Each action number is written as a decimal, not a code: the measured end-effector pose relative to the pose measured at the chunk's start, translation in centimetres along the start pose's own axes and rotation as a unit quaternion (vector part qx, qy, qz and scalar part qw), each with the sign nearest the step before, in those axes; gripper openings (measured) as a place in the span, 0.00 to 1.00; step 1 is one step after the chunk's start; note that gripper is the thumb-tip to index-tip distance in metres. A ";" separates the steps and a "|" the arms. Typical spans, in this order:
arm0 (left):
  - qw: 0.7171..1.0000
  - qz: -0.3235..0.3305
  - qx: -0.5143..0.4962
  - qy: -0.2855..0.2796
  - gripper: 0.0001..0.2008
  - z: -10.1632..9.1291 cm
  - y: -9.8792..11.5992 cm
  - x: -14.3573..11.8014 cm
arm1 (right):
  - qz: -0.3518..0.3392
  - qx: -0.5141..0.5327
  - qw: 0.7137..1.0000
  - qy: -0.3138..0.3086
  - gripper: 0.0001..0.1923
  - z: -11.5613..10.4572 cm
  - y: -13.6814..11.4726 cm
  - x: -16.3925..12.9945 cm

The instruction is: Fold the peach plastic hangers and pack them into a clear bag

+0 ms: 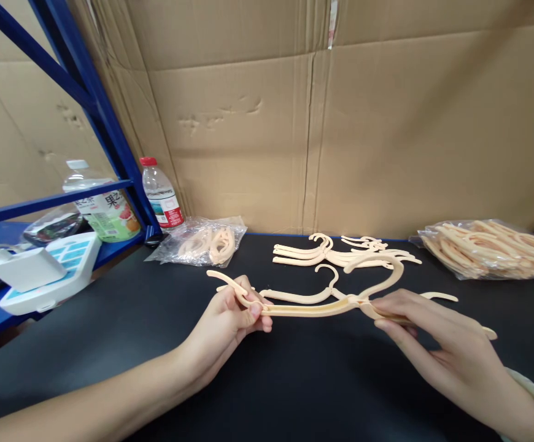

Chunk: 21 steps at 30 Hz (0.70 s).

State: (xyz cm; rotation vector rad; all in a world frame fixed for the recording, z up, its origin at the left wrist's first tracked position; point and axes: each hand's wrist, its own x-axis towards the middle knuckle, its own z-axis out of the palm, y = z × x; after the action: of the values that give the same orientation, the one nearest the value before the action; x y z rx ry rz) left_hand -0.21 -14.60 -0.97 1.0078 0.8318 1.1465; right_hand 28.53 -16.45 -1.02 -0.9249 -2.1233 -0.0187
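Between both hands a cream folding clothes hanger (313,309) is held above the black table, its hook curving up near the right hand. My left hand (230,316) pinches the hanger's left arm at a joint, where a short curved end piece sticks out up and to the left. My right hand (442,350) grips the hanger beside its middle joint, with part of the right arm hidden under the fingers. Just behind it on the table lies another cream hanger (301,298), partly covered. Farther back rests a stack of hangers (299,253).
A clear bag of folded hanger parts (212,244) lies at the back left and a fuller bag of hangers (492,248) at the back right. Bottles (162,196), a white charger (25,270) and a blue rack (89,101) stand left. A cardboard wall (230,147) closes the back.
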 end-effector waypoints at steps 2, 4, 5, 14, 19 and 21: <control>1.000 0.002 0.000 0.000 0.13 0.0 0.0 0.0 | 0.030 -0.003 1.000 -0.005 0.06 0.0 0.1 -0.1; 1.000 -0.002 -0.007 0.005 0.13 0.0 0.0 0.0 | 0.069 -0.006 0.998 -0.006 0.06 0.1 0.5 -0.3; 1.000 -0.003 -0.011 0.009 0.13 0.0 0.1 0.0 | 0.090 -0.005 0.996 -0.004 0.06 0.2 0.7 -0.3; 0.995 -0.040 0.080 -0.032 0.06 0.7 0.0 -0.8 | 0.168 0.052 0.984 0.008 0.10 0.2 2.0 0.5; 0.865 0.097 0.389 -0.301 0.09 2.0 1.1 -2.7 | 0.166 0.051 0.983 -0.061 0.10 -0.1 2.8 0.9; 0.784 0.158 0.451 -0.396 0.15 2.7 1.8 -3.3 | 0.166 0.041 0.980 -0.098 0.10 0.1 3.0 0.9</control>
State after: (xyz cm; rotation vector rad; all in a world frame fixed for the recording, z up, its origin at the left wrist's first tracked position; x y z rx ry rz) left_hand 0.93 -18.17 1.77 2.2955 0.4838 0.4023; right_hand 29.95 -13.69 -1.36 -1.2628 -2.1003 0.3396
